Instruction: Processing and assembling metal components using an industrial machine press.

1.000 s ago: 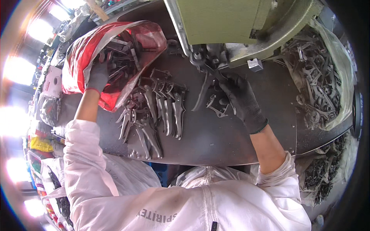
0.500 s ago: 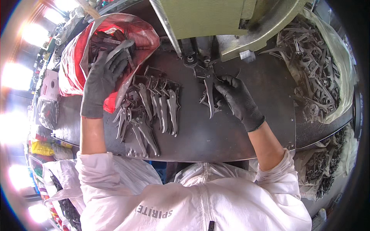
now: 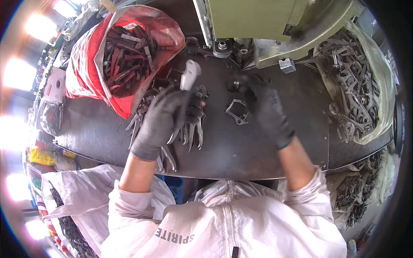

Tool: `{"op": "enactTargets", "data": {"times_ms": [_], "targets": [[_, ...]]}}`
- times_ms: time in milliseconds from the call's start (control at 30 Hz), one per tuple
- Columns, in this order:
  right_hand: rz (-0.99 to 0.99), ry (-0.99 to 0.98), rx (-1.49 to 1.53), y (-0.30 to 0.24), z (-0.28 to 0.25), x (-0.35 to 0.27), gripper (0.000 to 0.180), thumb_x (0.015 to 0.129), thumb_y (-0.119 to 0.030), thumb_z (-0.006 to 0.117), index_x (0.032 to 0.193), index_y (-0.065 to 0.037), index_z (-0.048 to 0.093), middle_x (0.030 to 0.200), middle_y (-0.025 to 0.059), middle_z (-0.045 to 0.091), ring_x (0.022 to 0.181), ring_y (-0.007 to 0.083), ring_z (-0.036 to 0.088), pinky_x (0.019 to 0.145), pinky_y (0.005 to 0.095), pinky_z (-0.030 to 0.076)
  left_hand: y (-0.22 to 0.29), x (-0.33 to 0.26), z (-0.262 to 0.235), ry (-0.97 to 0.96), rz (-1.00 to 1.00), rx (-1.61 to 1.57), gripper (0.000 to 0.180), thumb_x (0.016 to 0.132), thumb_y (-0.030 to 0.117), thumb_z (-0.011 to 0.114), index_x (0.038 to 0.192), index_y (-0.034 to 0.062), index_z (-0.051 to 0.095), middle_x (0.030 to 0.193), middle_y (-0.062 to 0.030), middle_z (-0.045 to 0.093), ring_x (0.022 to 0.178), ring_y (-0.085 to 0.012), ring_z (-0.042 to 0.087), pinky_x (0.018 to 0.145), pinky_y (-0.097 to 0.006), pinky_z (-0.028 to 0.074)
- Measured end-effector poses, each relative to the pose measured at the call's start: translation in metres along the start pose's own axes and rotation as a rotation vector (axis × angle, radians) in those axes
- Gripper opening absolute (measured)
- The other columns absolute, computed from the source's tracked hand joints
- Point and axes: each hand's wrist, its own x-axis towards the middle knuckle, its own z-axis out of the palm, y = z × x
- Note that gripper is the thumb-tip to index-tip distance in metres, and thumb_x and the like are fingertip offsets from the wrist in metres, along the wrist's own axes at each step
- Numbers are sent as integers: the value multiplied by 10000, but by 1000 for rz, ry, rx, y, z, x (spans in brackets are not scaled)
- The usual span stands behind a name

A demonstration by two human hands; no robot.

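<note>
My left hand (image 3: 165, 114), in a dark grey glove, is closed around a silvery curved metal part (image 3: 189, 74) whose pale end sticks up past the fingers. Beneath and beside that hand lie several plier-like metal tools (image 3: 195, 134), their handles toward me. My gloved right hand (image 3: 269, 107) is smeared by motion just in front of the green press; whether its fingers hold anything is hidden. Between the hands, an angular metal bracket (image 3: 237, 112) rests on the dark table, with a small upright pin (image 3: 235, 84) behind it.
A red-lined sack (image 3: 86, 71) of dark metal strips stands at the back left. The green press (image 3: 249, 19) rises at the back. A pale sack (image 3: 385, 107) of grey metal parts sits at the right. One small metal block (image 3: 287, 65) lies by the press base.
My left hand has come out of the red-lined sack, moving right and nearer over the tools, now gripping a silvery part. The plier-like tool beside my right hand no longer shows under the press.
</note>
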Motion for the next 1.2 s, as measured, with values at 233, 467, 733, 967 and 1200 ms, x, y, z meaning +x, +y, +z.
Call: {"op": "enactTargets", "data": {"times_ms": [233,467,733,967,1200], "targets": [[-247,-363,-475,75,-58,-29,441,745,-24,553,1184,-66,569,1071,144,608,988,322,584,883,383,468,-27,24,54,-95,-320,-200,236,944,115,463,1114,-33,534,1123,-111,581,999,-194,598,854,-323,507],[373,101,183,44,-63,-30,257,896,-123,514,1118,-23,597,960,109,642,862,200,621,728,312,502,-64,50,27,86,-308,72,301,949,224,484,1133,-12,514,963,-94,617,825,-153,583,714,-242,465],[758,21,852,-10,-32,19,226,891,-124,567,1082,-7,600,879,24,635,696,71,562,576,215,462,-41,69,57,-172,-224,-275,409,941,240,485,1241,-38,464,986,-125,621,808,-155,611,734,-258,505],[664,-32,811,-11,-18,20,235,858,-66,586,1077,19,585,874,39,648,735,66,582,567,227,470,-50,76,49,-252,152,236,335,931,98,396,1214,-57,486,1014,-140,622,953,-187,590,838,-279,471],[702,-54,765,-3,-9,14,255,869,-48,565,1110,33,561,932,65,634,728,97,600,574,241,487,-53,78,52,-292,283,556,253,895,101,442,1035,-46,594,853,-192,625,746,-273,623,678,-357,511]]}}
